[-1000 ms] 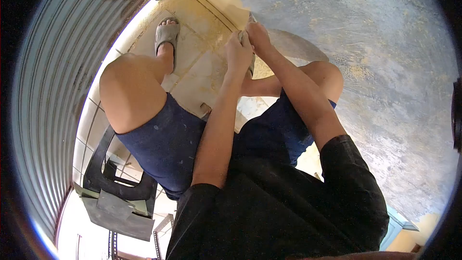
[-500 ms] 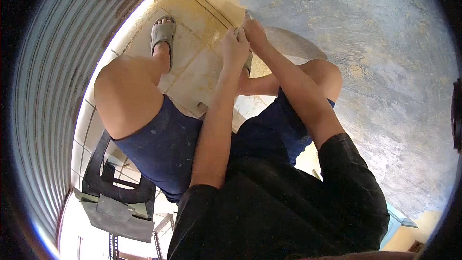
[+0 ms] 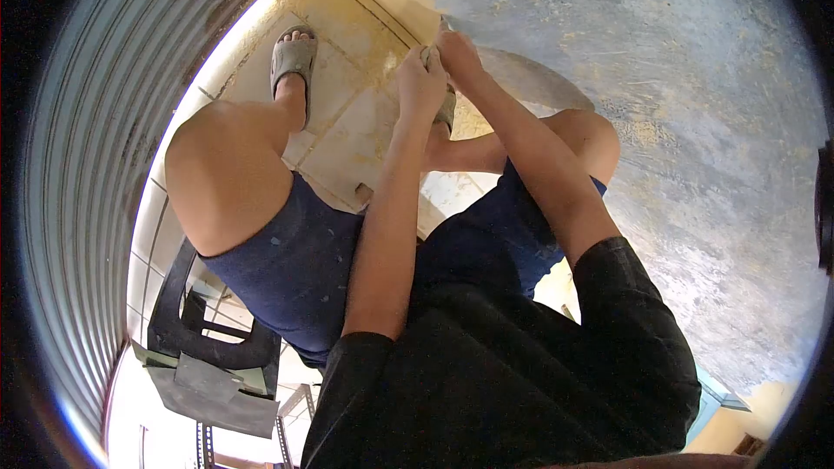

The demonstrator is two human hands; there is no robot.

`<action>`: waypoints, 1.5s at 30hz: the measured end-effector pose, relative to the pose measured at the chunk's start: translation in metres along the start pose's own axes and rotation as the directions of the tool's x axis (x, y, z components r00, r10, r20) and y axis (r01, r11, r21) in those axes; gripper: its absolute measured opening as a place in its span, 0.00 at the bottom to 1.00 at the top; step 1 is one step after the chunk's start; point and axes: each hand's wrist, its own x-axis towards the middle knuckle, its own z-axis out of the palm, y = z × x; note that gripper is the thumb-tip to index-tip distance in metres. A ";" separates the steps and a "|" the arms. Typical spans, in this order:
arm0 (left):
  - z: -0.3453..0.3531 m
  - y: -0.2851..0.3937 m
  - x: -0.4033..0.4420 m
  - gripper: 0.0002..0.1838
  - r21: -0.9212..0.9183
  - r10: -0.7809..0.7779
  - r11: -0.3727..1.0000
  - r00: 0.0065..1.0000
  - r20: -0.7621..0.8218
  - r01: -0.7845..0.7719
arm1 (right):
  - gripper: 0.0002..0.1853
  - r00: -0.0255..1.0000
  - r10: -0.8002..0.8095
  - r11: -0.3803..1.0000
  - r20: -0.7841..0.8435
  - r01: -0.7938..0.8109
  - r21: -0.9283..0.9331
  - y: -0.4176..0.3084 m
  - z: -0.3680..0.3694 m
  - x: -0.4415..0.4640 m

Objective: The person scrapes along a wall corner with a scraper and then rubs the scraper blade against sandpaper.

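My left hand is closed, its fingers curled around a small greyish piece whose kind I cannot make out. Right beside it, almost touching, my right hand is also closed. A small pale tip pokes out above its fingers, too small to name. Both hands are low down, in front of my right foot and close to the blue-grey, patchy wall. The fingertips are mostly hidden.
Dusty tiles cover the floor, with yellowish powder near the wall. A ribbed metal shutter stands on the left. Behind my left leg is a black stool with grey and greenish sheets on it. A sandal is on my left foot.
My hands have shifted very slightly, staying close together by the wall. My left knee has moved a little to the left.
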 end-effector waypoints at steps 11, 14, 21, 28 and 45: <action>-0.005 0.013 -0.008 0.19 -0.048 -0.023 0.999 1.000 -0.017 0.023 | 0.07 0.998 0.053 0.999 0.024 -0.053 0.003 0.002 0.004 0.001; -0.007 0.016 -0.003 0.18 -0.031 -0.029 0.999 0.999 0.043 0.031 | 0.06 0.997 0.042 0.999 -0.070 -0.041 0.022 0.013 0.025 0.005; -0.001 0.004 -0.001 0.17 -0.176 -0.114 0.976 0.990 0.084 0.127 | 0.06 0.999 0.007 0.999 -0.051 -0.005 0.041 0.002 -0.001 -0.002; 0.001 -0.008 0.005 0.17 -0.029 0.074 0.997 0.995 -0.060 -0.076 | 0.08 1.000 0.020 0.996 0.007 -0.021 0.090 -0.003 -0.009 0.004; 0.008 -0.021 0.007 0.18 -0.022 0.024 0.999 1.000 -0.002 -0.024 | 0.07 0.994 0.108 0.987 0.012 -0.109 0.116 -0.003 0.000 0.004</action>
